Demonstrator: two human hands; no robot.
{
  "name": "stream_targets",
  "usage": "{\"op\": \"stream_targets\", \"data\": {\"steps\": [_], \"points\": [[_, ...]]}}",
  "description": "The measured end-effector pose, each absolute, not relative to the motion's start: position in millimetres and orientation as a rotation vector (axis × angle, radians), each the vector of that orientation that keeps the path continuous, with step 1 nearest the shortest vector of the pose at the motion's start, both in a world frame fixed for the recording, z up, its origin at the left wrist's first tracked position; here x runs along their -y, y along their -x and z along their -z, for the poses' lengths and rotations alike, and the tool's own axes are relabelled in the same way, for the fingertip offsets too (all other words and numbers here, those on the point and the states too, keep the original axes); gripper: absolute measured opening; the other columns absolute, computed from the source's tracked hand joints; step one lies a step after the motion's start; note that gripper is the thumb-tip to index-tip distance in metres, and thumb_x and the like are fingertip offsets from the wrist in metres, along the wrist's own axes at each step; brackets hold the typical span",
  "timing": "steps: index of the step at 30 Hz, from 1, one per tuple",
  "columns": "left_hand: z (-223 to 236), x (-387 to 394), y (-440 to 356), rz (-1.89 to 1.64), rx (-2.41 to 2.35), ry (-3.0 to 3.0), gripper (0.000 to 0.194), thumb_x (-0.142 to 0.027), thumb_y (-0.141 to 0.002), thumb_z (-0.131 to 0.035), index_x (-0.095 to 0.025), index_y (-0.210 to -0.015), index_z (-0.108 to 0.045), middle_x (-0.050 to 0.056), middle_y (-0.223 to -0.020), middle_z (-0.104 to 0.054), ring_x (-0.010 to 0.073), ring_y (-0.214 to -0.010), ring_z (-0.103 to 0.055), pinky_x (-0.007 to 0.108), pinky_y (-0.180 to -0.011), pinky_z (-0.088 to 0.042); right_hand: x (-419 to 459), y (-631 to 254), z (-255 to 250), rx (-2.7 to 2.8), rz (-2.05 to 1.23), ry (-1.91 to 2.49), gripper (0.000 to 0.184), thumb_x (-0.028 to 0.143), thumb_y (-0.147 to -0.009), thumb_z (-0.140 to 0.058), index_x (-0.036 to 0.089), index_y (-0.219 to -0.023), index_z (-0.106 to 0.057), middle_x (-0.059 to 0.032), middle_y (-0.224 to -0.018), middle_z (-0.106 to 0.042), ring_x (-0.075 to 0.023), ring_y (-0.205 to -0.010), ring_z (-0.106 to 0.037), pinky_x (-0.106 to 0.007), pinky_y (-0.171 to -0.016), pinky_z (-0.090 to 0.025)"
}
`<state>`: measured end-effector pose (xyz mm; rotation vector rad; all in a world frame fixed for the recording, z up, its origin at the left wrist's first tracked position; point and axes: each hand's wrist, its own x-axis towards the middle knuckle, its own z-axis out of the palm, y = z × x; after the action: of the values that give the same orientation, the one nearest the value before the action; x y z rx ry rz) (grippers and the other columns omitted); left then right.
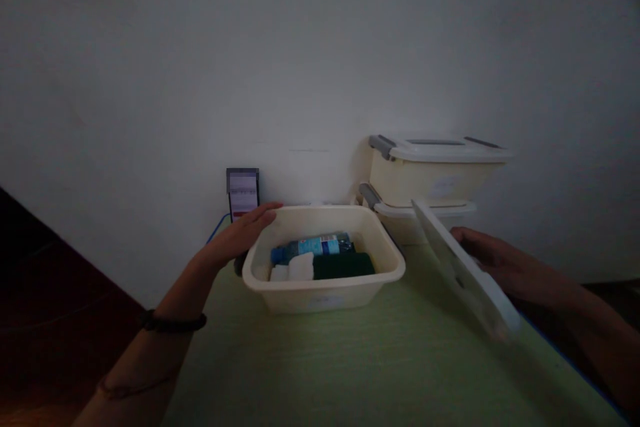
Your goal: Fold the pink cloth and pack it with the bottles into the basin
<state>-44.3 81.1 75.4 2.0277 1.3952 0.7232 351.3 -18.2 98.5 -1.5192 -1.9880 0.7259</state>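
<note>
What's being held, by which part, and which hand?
Right hand holds the tilted lid by its right-hand side; exact finger placement is hidden. Left hand is at the tub's left rim; can't tell if it grips.

Dim, flat light from a source outside the frame leaves a wall [320,67] looking grey, while the lower left corner sinks nearly to black. A phone [244,203] gives off a faint screen glow, its upper part pixelated. Soft shadows fall on the wall beside stacked boxes [395,177] and across the green surface [320,360] under a lid [463,273], whose near end blurs. The right hand [483,253] sits in shade; labels [327,300] are too soft to read.
</note>
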Motion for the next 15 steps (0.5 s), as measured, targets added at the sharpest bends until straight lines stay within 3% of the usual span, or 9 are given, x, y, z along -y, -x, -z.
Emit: {"op": "stream_targets", "data": {"steps": [10,15], "points": [[-80,-76,38,-0.678,-1.392,-1.962,0.052,-0.047,-0.084,-0.040,-0.018,-0.127,-0.046,0.011,-0.119,-0.060,0.0251,-0.104,-0.058,0.037,-0.088,-0.047,-7,-293,-136,2.123,-0.856,1.250,0.016,0.018,-0.067,-0.051,0.021,-0.083,-0.048,-0.0004,-0.078,-0.046,-0.0163,-0.073,-0.047,-0.027,-0.063,-0.041],[-77,-78,40,-0.683,-1.394,-2.018,0.051,-0.046,-0.085,-0.040,-0.018,-0.128,-0.046,0.010,-0.122,-0.059,0.0248,-0.108,-0.056,0.037,-0.091,-0.044,-17,-258,-155,2.207,-0.684,1.161,0.016,0.015,-0.068,-0.051,0.019,-0.084,-0.051,-0.0007,-0.079,-0.051,-0.0146,-0.072,-0.049,-0.026,-0.063,-0.039]]}}
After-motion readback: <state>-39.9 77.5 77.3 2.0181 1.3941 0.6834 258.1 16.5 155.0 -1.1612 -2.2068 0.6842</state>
